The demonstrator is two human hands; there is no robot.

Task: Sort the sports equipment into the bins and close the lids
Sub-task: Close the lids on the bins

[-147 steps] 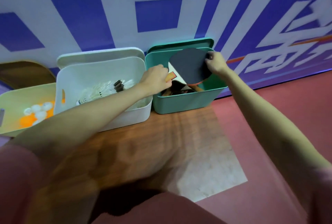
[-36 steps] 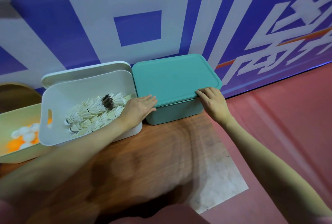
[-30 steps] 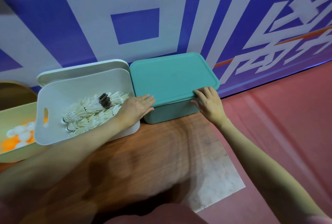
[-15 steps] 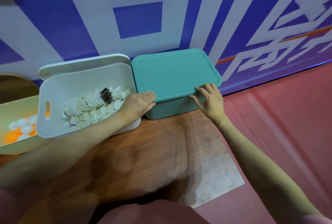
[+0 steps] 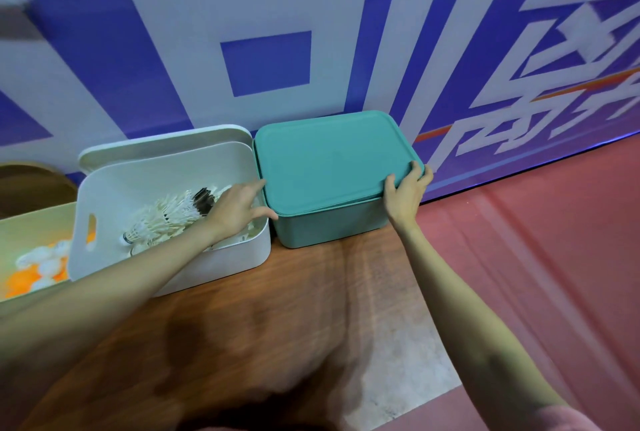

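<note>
A teal bin point(image 5: 332, 228) stands against the wall with its teal lid point(image 5: 329, 160) lying on top. My right hand point(image 5: 407, 190) grips the lid's front right corner, fingers curled over the edge. My left hand point(image 5: 239, 207) hovers over the white bin point(image 5: 166, 271), fingers loosely spread and pointing toward the lid's left edge, holding nothing. The white bin holds several white shuttlecocks point(image 5: 162, 221). Its white lid point(image 5: 162, 141) leans behind it against the wall. A pale yellow-green bin point(image 5: 38, 223) at far left holds white and orange balls point(image 5: 38, 266).
The bins sit in a row on a wooden tabletop point(image 5: 277, 326) against a blue and white patterned wall point(image 5: 263, 25). Red floor point(image 5: 554, 257) lies to the right of the table. A brown rounded lid point(image 5: 31, 185) stands behind the yellow-green bin.
My right hand slid along the lid's front edge to its right corner and now curls over it. My left hand lifted off the lid's front left and moved back over the white bin.
</note>
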